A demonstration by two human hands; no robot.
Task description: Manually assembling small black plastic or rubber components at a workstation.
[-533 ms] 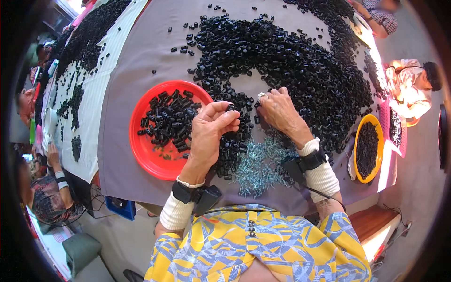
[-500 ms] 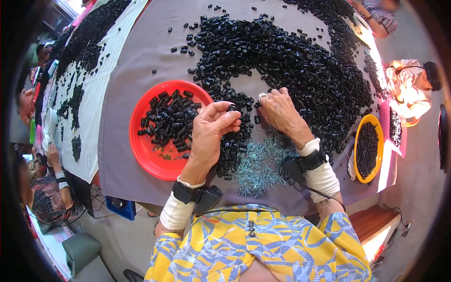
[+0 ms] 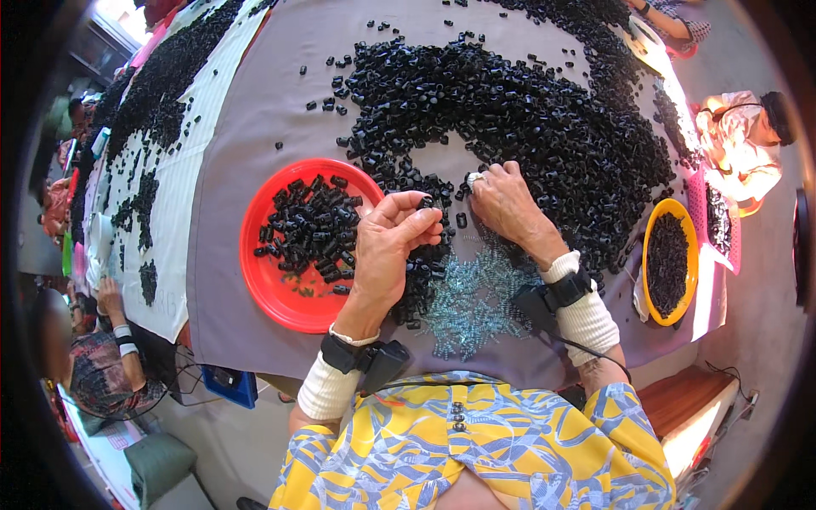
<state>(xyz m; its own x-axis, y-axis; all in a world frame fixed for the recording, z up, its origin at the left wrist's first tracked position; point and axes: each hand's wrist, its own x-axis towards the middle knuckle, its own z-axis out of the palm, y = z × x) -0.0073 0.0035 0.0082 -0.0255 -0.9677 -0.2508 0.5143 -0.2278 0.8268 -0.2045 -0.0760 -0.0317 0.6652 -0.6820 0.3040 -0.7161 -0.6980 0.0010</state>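
A big heap of small black plastic parts (image 3: 518, 110) covers the grey cloth of the table (image 3: 255, 127). My left hand (image 3: 387, 246) pinches one black part (image 3: 422, 202) between thumb and fingers, just right of a red plate (image 3: 276, 289) holding several black parts. My right hand (image 3: 506, 204) rests palm down at the heap's near edge, fingers curled among the parts; whether it holds one is hidden. A pile of small pale blue metal springs (image 3: 472, 297) lies between my wrists. Both wrists wear white bands with black devices.
A yellow bowl (image 3: 650, 289) of black parts stands at the right, a pink tray (image 3: 699, 204) beyond it. A white sheet (image 3: 170, 187) with more black parts runs along the left. Other people sit at the far right (image 3: 739, 144) and lower left (image 3: 102, 365).
My left hand has lifted slightly and moved a little right of the red plate, still pinching a black part. My right hand stays in place.
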